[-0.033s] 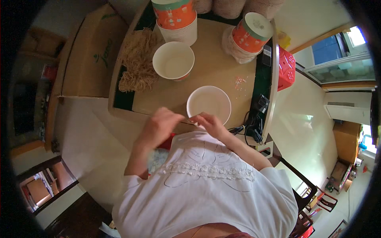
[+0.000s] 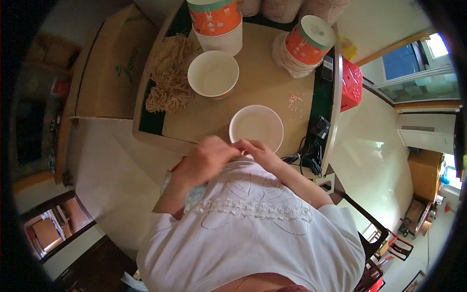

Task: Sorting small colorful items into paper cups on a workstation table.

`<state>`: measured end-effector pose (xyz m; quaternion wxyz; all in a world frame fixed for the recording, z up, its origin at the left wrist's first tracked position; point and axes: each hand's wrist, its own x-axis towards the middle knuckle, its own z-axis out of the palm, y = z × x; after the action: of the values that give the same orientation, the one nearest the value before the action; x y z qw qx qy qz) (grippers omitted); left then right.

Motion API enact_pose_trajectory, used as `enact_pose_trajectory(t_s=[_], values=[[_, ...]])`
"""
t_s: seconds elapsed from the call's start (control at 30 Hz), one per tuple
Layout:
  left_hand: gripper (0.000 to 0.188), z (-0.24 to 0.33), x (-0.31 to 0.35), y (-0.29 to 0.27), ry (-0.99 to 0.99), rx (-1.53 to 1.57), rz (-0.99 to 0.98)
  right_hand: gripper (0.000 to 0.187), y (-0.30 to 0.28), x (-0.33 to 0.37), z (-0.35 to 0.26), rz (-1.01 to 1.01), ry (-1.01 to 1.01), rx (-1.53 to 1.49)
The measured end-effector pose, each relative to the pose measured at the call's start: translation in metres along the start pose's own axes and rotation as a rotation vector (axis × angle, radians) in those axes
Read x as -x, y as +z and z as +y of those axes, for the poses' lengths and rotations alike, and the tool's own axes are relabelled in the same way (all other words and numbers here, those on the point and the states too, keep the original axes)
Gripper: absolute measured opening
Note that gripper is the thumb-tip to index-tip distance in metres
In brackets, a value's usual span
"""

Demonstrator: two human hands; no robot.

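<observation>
At the near rim of a white paper cup point(image 2: 256, 127) my right hand point(image 2: 258, 153) is closed, its fingertips pinched together. Whatever lies between those fingers is too small or too hidden to name. My left hand point(image 2: 212, 156) is smeared by motion close beside it, so its fingers do not show clearly. A second paper cup point(image 2: 213, 73), open side up, stands farther back to the left. Behind it rises a nested stack of paper cups point(image 2: 219, 39) with an orange and green one on top. Left of these cups lies a tangled heap of brown stringy strands point(image 2: 170, 73).
Another cup stack point(image 2: 310, 41), partly wrapped in clear plastic, stands upside down at the back right. Small pink and white bits point(image 2: 294, 100) lie scattered on the brown board. Black cables point(image 2: 311, 155) sit at the right edge, beyond them a red stool point(image 2: 350, 83). A cardboard box point(image 2: 114, 68) stands left.
My left hand has moved right, in close to my right hand. The right hand and the cups stay essentially where they were.
</observation>
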<state>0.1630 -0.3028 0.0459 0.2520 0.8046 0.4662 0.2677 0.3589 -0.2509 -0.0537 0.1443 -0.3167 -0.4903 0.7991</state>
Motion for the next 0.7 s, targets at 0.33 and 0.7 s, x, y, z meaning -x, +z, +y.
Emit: enact_pose_trajectory(t_s=[0.33, 0.7], values=[[0.010, 0.022, -0.026, 0.044, 0.263, 0.005, -0.144, 0.029, -0.044, 0.022, -0.027, 0.182, 0.157, -0.249], [0.027, 0.038, -0.041, -0.046, 0.138, 0.214, 0.054, 0.016, -0.021, 0.023, -0.022, 0.168, -0.130, 0.799]])
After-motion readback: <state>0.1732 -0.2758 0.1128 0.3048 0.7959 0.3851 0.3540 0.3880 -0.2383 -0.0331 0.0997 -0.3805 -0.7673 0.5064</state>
